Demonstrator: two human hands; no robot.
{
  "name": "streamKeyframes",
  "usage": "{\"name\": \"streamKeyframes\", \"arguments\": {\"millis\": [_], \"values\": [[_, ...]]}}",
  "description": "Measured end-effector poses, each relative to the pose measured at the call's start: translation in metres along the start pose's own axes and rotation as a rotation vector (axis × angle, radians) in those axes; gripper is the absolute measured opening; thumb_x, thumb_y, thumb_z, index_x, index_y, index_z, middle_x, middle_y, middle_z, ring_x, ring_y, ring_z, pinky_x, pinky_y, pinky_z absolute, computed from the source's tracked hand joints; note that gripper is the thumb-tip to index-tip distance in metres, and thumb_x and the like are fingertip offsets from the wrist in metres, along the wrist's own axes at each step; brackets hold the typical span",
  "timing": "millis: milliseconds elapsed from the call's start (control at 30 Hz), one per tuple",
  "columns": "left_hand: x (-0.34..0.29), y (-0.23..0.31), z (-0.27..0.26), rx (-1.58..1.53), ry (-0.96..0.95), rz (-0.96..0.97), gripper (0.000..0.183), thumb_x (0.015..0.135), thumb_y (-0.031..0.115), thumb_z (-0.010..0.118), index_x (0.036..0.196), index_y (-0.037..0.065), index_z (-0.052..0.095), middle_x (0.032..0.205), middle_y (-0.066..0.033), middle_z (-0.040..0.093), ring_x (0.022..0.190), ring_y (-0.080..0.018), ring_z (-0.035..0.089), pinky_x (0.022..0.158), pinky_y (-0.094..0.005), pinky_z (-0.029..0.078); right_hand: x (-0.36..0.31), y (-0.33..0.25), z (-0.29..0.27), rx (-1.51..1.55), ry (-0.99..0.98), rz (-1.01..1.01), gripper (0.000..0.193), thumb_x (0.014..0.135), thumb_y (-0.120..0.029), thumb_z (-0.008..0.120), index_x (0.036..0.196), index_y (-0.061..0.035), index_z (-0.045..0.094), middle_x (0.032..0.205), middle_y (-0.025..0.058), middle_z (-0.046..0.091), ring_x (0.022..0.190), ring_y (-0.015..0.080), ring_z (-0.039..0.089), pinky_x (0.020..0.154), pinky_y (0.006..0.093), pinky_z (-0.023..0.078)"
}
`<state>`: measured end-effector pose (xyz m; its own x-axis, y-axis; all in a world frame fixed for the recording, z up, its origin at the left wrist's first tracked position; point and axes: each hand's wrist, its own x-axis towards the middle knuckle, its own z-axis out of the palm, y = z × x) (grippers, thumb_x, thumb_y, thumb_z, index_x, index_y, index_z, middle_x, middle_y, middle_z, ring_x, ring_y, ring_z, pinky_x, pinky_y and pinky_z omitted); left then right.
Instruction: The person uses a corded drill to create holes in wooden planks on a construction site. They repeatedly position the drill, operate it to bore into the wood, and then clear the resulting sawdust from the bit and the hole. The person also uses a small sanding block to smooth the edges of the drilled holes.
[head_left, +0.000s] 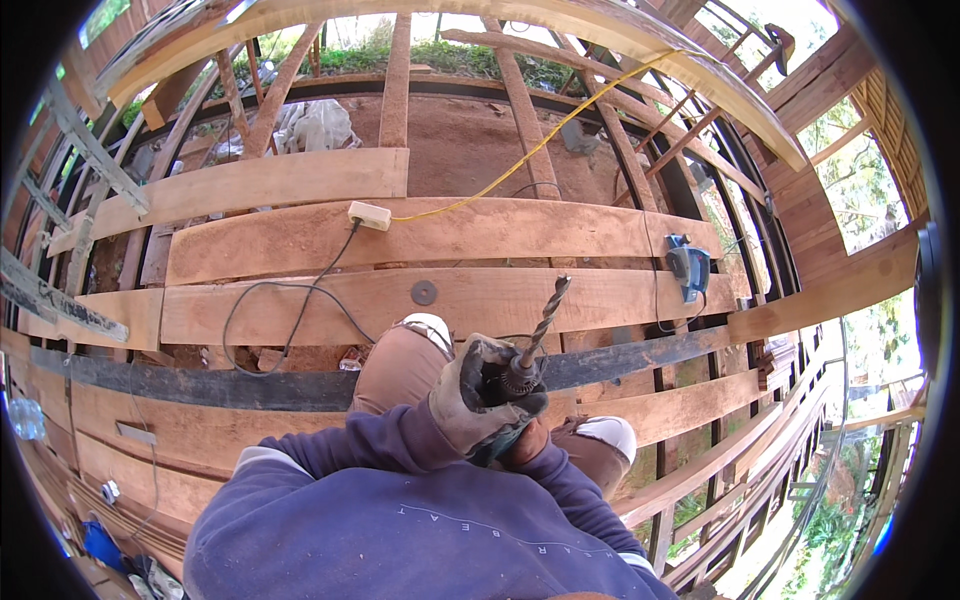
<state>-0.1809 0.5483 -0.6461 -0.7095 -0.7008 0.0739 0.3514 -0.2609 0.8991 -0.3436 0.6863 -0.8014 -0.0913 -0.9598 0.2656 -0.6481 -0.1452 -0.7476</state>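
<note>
A power drill with a teal body (497, 446) is held upright in front of my chest. Its toothed metal chuck (520, 379) carries a long spiral drill bit (546, 322) pointing away from me. My left hand (462, 402), in a worn, light-coloured work glove, is closed around the drill by the chuck. Lower down, my right hand (532, 443) wraps the drill body, mostly hidden behind the glove and the tool. Both knees are bent beneath the drill.
Loose planks (450, 300) lie across joists with gaps over reddish ground. A white extension socket (370, 215) with yellow and black cables, a round metal disc (424, 292) and a blue electric planer (688, 268) rest on them. A ladder (95, 150) stands left.
</note>
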Motion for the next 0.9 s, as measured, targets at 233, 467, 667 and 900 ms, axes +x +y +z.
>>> {"name": "streamKeyframes", "arguments": {"millis": [233,467,667,900], "values": [[0.0,0.007,-0.002,-0.004,-0.037,-0.087,0.056,0.08,0.004,0.078,0.126,0.003,0.047,0.118,-0.0096,0.06,0.111,-0.0171,0.061,0.098,-0.0348,0.05,0.006,-0.007,-0.002,-0.055,0.022,-0.06,0.04,0.107,-0.026,0.033,0.122,0.0002,0.059,0.12,0.018,0.066,0.11,0.0376,0.063,0.098,0.0487,0.046],[0.0,0.002,-0.005,-0.003,-0.035,-0.072,0.055,0.08,0.002,0.076,0.126,0.003,0.046,0.119,-0.0102,0.059,0.113,-0.0178,0.06,0.1,-0.0352,0.049,0.016,-0.018,-0.006,-0.158,0.052,-0.149,0.041,0.108,-0.027,0.033,0.122,0.0005,0.059,0.121,0.0177,0.066,0.109,0.037,0.063,0.097,0.0476,0.047],[0.0,0.001,-0.007,-0.027,-0.046,-0.075,0.052,0.083,-0.001,0.07,0.129,0.001,0.044,0.121,-0.0117,0.059,0.114,-0.0185,0.06,0.101,-0.0354,0.049,0.021,-0.028,-0.011,-0.338,0.116,-0.288,0.039,0.103,-0.023,0.045,0.135,-0.0019,0.043,0.117,0.0196,0.065,0.1,0.0368,0.064,0.087,0.0487,0.049],[-0.001,-0.01,-0.013,0.016,-0.041,-0.035,0.05,0.085,-0.001,0.067,0.13,0.0,0.046,0.122,-0.0125,0.06,0.116,-0.0181,0.06,0.101,-0.0348,0.049,0.025,-0.033,-0.012,-0.427,0.16,-0.403,0.075,0.09,-0.012,0.064,0.147,-0.0098,0.017,0.114,0.0218,0.063,0.09,0.0364,0.064,0.073,0.0483,0.049]]}}
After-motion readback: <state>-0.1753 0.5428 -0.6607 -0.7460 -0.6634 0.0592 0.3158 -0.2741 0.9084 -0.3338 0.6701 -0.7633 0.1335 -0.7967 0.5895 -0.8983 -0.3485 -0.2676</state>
